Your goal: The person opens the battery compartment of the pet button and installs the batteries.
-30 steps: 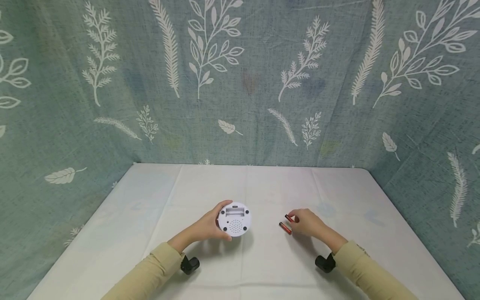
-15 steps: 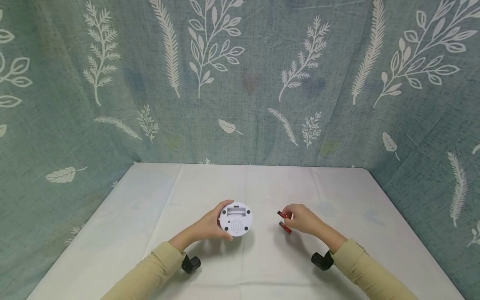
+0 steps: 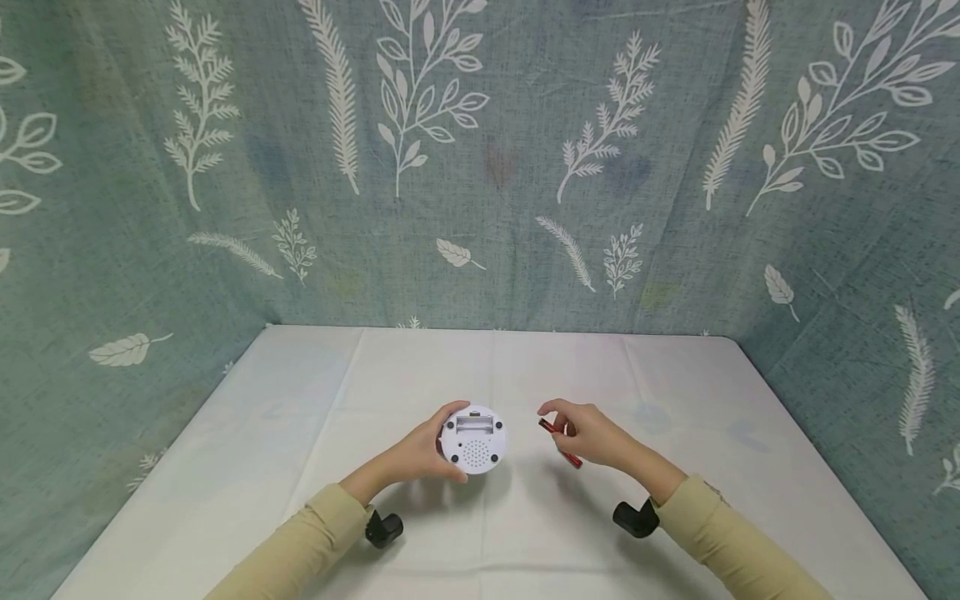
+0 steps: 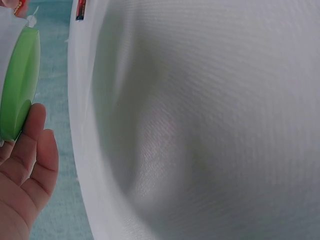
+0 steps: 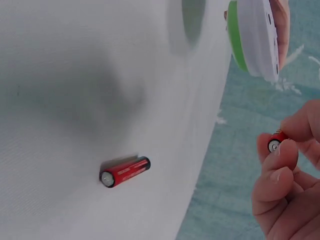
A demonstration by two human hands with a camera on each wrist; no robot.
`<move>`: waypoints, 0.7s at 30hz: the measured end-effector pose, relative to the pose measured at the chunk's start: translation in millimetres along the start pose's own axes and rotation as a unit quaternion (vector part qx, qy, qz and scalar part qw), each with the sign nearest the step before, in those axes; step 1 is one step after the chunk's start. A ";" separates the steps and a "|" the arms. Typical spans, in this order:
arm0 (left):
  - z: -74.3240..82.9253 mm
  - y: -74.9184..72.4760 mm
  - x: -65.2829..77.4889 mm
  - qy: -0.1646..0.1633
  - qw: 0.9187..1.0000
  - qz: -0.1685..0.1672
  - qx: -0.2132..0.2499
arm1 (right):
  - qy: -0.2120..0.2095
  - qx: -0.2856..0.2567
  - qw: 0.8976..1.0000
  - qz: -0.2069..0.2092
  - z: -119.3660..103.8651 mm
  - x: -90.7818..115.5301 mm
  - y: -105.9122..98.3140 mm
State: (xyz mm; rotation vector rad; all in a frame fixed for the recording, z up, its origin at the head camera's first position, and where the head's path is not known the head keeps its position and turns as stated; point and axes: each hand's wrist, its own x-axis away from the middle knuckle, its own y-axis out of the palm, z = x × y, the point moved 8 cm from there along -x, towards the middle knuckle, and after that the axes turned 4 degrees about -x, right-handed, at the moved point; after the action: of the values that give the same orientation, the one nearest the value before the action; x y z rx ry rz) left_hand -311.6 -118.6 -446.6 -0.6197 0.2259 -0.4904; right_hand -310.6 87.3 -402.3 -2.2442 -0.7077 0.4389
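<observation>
My left hand (image 3: 420, 450) grips a round white battery-powered device (image 3: 475, 457) by its left edge, fingers above and thumb below. Its underside faces up at the head camera, showing a bare battery compartment (image 3: 475, 425), a patch of small holes and several dark feet. The left wrist view shows the device's green other side (image 4: 22, 80). To the right, my right hand (image 3: 596, 435) pinches a red battery (image 5: 275, 143) between thumb and fingertips, off the table. A second red battery (image 5: 127, 171) lies on the cloth below that hand, partly covered by it in the head view.
A white cloth (image 3: 360, 367) with creases covers the table. Green leaf-patterned fabric (image 3: 480, 275) hangs behind and along both sides. Each wrist carries a black camera, the left camera (image 3: 384, 530) and the right camera (image 3: 636, 520).
My right hand has picked up one battery and carried it left and up, towards the device. The left hand and the device have shifted very slightly right. The other battery stays put.
</observation>
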 end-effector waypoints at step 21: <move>4.9 6.1 -1.2 -0.008 1.000 -0.010 0.013 | -0.032 -0.023 0.999 0.005 -23.6 -8.3 1.7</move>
State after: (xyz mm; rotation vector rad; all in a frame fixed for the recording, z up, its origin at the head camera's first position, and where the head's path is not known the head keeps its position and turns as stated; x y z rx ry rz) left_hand -308.7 -111.3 -446.3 -0.6004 0.1971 -0.5064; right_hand -304.8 68.4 -386.8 -2.2862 -0.7472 0.5049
